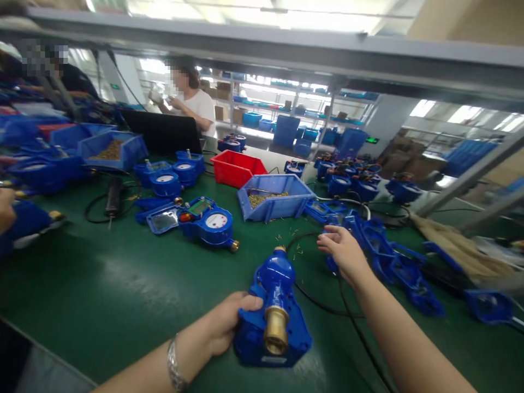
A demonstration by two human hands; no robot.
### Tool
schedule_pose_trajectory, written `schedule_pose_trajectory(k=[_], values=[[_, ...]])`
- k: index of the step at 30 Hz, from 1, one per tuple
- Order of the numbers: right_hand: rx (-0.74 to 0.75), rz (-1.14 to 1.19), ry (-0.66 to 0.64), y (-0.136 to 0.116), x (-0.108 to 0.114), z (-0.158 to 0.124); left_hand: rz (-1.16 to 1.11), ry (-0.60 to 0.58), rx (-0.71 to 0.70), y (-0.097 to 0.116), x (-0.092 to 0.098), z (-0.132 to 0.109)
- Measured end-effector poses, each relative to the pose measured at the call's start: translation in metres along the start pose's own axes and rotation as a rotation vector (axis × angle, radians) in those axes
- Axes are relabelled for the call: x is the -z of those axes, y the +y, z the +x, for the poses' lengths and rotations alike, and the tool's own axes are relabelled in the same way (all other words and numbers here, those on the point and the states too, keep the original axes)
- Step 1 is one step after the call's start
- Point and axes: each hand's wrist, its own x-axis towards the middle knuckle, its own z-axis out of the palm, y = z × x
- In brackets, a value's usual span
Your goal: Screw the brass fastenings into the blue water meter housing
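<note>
A blue water meter [278, 278] with brass threaded ends rests on the green bench, turned so its underside and pipe body face up. My left hand [229, 319] grips its left side, thumb on the housing edge. My right hand [341, 251] is raised beyond it to the right, fingers stretched out and a little apart, with nothing visible in them. Under and beside that hand lie blue plastic covers [379, 248] and a black cable [347, 305]. A few loose screws [298, 249] are scattered between the meter and the blue bin [278, 202].
A meter with an opened lid [210, 224] lies beyond my left hand. Behind it stand a red bin [237, 166] and more meters [166, 183]. A dark electric screwdriver [114, 196] is at left. Another person's hand [6, 210] shows at the left edge. A metal beam [262, 35] crosses overhead.
</note>
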Motion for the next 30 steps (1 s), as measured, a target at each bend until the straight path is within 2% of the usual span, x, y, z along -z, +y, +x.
schedule_pose_trajectory(k=[5, 11, 16, 23, 30], values=[[0.039, -0.337, -0.104, 0.025, -0.02, 0.004, -0.042, 0.147, -0.044, -0.004, -0.014, -0.001], [0.017, -0.741, -0.197, 0.034, -0.052, 0.02, -0.081, 0.125, -0.023, -0.004, -0.008, 0.0], [0.028, -0.935, -0.29, 0.029, -0.06, 0.028, -0.06, 0.115, -0.009, -0.005, -0.001, 0.0], [0.085, -1.051, -0.433, 0.017, -0.065, 0.026, -0.014, -0.122, -0.114, -0.01, 0.005, -0.003], [0.118, -1.085, -0.448, 0.018, -0.062, 0.023, 0.116, -0.227, -0.118, -0.008, 0.008, -0.007]])
